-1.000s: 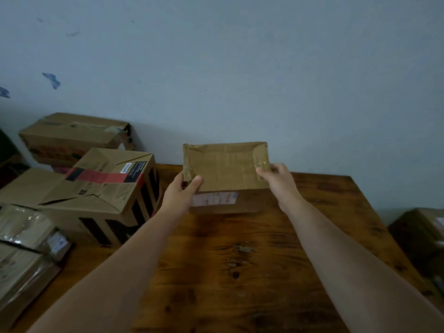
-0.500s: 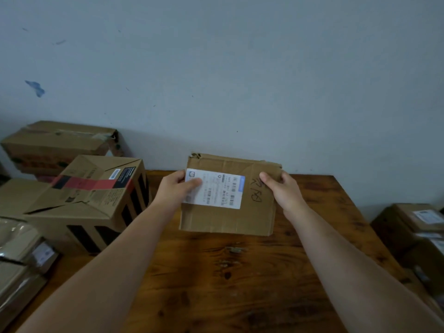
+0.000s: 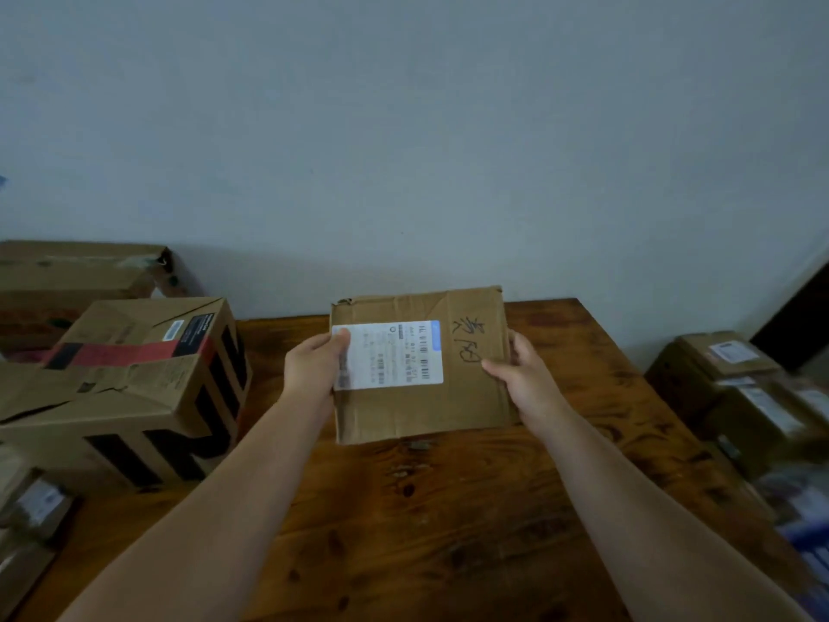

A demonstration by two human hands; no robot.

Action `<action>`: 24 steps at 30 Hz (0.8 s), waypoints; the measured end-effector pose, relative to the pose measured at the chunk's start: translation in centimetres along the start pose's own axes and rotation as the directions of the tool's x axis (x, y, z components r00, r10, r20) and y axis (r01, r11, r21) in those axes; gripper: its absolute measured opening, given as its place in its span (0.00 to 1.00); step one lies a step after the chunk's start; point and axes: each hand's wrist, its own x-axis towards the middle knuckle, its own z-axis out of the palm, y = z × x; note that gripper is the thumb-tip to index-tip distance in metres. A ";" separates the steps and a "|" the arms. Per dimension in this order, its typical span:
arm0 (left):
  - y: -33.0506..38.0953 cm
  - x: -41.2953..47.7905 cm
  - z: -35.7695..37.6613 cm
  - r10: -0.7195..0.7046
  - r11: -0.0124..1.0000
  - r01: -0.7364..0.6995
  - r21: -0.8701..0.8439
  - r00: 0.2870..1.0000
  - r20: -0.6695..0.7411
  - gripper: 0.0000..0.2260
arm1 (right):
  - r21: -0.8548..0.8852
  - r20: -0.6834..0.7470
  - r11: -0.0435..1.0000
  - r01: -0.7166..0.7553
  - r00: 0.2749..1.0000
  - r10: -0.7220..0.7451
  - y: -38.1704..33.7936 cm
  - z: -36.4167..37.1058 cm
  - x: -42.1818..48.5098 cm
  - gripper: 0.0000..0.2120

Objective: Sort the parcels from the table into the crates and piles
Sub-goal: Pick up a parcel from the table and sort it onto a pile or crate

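1. Centrally, held over the wooden table (image 3: 448,509), near its far edge by the wall: flat cardboard parcel (image 3: 403,410), top face tilted toward the camera.
2. Gripping its left edge: left hand (image 3: 314,365), thumb lying over the white label (image 3: 394,354), fingers hidden behind the cardboard.
3. Gripping its right edge: right hand (image 3: 522,374), thumb on top just beside black handwriting (image 3: 469,341), other fingers mostly hidden.
4. Label print blurred; barcodes visible, text unreadable.
5. Cannot tell whether the parcel's lower edge touches the table.
6. At left: big box (image 3: 134,374) with red tape, its black lettering only partly shown; behind it another box (image 3: 76,271), cut off by the frame.
7. Bottom left: wrapped packets (image 3: 31,509), cropped and dim.
8. Beyond the table at right: stacked labelled boxes (image 3: 740,388), blurred; bluish shapes below too smeared to identify.
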 end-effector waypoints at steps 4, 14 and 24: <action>-0.3 -1.1 1.8 0.010 0.999 -0.011 0.030 0.999 0.047 0.03 | -0.050 -0.157 0.998 0.033 0.987 -0.040 0.1 -2.2 -1.4 0.05; -2.3 -4.9 11.5 0.082 0.968 -0.122 0.221 0.980 0.183 0.12 | -0.135 -0.465 0.990 0.036 0.880 -0.096 1.1 -13.5 -4.4 0.06; -6.5 -14.2 27.8 0.031 0.750 -0.395 0.531 0.822 0.568 0.17 | -0.323 -0.369 0.945 0.053 0.912 -0.177 1.3 -34.3 -6.8 0.05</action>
